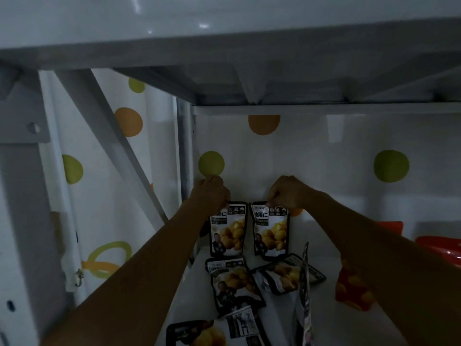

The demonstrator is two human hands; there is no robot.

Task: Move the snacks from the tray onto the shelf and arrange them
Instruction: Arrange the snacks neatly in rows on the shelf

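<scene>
Deep on shelf [321, 245], pinching tops, holding upright.
Left pouch [228, 231] in left hand [210, 193], right pouch [272, 233] in right hand [284, 192].

The white shelf [324, 248] fills the lower middle of the frame. At centre the left upright pouch [228, 231] and the right upright pouch [272, 232] stand side by side. Below them lies a flat pouch [234, 283], and at lower right a red-yellow packet [351, 290].
</scene>
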